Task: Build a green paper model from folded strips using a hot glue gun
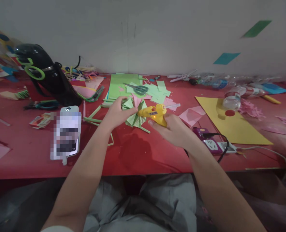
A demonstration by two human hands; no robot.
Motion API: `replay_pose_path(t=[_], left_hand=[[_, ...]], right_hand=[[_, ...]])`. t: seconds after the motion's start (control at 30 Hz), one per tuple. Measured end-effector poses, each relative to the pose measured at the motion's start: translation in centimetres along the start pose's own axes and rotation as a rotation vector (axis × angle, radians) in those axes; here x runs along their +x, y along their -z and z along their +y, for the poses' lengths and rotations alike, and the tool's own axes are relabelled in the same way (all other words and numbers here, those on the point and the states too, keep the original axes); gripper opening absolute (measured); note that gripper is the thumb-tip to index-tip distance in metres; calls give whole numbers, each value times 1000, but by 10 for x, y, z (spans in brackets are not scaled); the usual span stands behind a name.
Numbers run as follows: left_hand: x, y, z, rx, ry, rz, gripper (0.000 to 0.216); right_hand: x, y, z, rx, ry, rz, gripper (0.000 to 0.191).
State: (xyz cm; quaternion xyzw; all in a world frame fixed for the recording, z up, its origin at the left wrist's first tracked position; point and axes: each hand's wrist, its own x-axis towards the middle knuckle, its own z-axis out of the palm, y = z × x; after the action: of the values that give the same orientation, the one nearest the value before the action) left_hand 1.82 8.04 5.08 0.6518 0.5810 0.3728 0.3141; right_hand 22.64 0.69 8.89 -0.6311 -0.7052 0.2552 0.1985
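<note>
My right hand [173, 130] is wrapped round the handle of a yellow hot glue gun [156, 112], and a clear glue stick [173, 105] juts from its back end. The gun's nozzle points left, at the middle of a folded green and pink paper piece [132, 120] shaped like a fan or flower. At the left edge of that piece, my left hand [117, 111] grips it with thumb and fingers. Whether the nozzle touches the paper cannot be made out. Just beyond lie scissors [140, 89] with dark green handles, on green paper sheets [116, 80].
A phone [71, 133], its screen blurred, lies left of my forearm. Behind it leans a black bottle [51, 74]. To the right are a purple power strip [209, 141] with a black cord, a yellow sheet [241, 129] and plastic bottles [232, 98]. Folded green strips [94, 116] lie left of centre.
</note>
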Motion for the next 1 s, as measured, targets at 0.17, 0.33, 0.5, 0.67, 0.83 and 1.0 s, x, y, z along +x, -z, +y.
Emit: replay_pose_path(t=[0.17,0.33,0.5,0.67,0.83,1.0], left_hand=[[0,2,-1,4,19,-19,66],[1,6,-3,7,3,-58,68],[2,5,-4,-2,25,-8,69],[2,3,-5,-24,26,15,69],[3,7,-4,-40,49,36,70],[4,13,-3,-86,78,76,68]], right_hand=[[0,0,0,-7,-7,14,38],[-1,-1,0,-42,-27,22,39],[-2,-2,-3,-54,-22,52,39],[-5,-4,-2,11,14,89,38],[-9,-4,1,125,-28,111,40],[-8,-1,20,116,-54,183,39]])
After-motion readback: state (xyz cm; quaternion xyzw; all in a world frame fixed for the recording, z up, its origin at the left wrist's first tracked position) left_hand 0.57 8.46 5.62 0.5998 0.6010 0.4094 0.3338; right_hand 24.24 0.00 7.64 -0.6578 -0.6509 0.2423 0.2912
